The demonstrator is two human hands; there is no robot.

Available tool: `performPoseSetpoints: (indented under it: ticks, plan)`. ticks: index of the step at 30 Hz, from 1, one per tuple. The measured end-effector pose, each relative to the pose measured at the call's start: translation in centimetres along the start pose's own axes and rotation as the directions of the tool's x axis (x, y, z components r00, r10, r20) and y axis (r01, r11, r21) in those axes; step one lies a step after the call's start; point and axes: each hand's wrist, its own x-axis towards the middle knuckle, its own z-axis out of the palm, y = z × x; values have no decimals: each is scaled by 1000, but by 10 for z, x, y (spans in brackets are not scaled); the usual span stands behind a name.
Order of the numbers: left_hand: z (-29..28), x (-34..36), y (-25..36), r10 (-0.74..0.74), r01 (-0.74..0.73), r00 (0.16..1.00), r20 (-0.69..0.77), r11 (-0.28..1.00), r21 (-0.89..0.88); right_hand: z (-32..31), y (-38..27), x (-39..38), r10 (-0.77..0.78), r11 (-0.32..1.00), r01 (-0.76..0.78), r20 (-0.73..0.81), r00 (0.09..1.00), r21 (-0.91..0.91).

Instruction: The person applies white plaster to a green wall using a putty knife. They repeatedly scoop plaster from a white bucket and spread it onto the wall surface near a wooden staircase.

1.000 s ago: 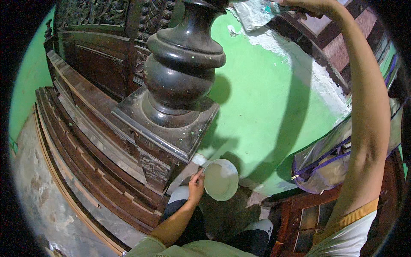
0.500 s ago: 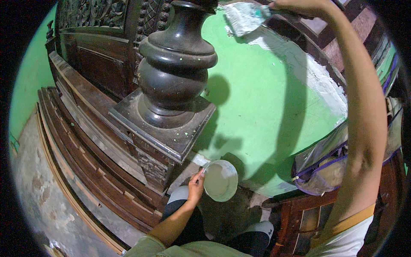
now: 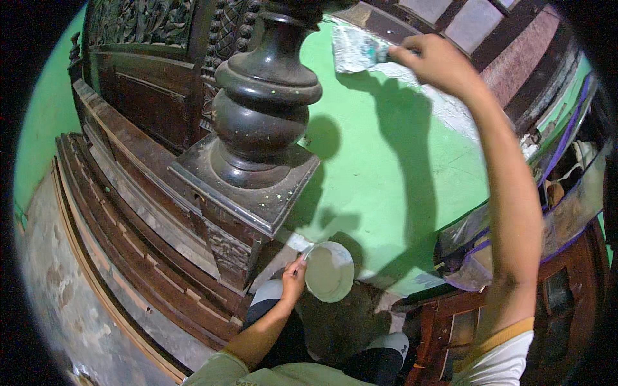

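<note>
My right hand (image 3: 438,63), raised at the upper right, is closed on the handle of a wide paintbrush (image 3: 355,50). Its broad head is coated in thick white paint and lies against the top part of a green wall (image 3: 360,167), near a dark wooden frame. A rough band of white paint (image 3: 450,116) runs along the wall's upper edge, partly behind my right arm. Low in the middle, my left hand (image 3: 294,278) grips the handle of a pail (image 3: 329,297) at its rim. Greyish-white liquid fills part of the pail, between my knees.
A dark turned wooden post (image 3: 261,119) on a square base stands left of the wall. Stacked long wooden boards (image 3: 129,238) lie further left. At right are a clear plastic bag with purple trim (image 3: 473,257) and a brown wooden panel (image 3: 560,289).
My right hand and forearm have shifted left and the hand sits lower in view. The brush has turned more level and moved slightly left. My left hand keeps holding the pail.
</note>
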Motion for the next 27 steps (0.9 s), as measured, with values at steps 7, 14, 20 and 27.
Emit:
performPoseSetpoints:
  ticks: [7, 14, 20, 27]
  plan:
    - [-7, -1, 13, -111, 111, 994, -11, 994, 18, 13, 5, -45, 300, 954, -298, -90, 950, 39]
    - [-6, -1, 5, -197, 197, 980, 6, 980, -30, 4, -16, -81, 300, 948, -279, -137, 944, 154]
    - [-4, 1, 16, -173, 173, 985, 18, 984, 39, 53, -52, -43, 418, 879, -370, -109, 902, 301]
    - [-3, 1, -6, -230, 230, 973, 5, 971, -61, 60, -3, -115, 476, 864, -412, -206, 855, 288]
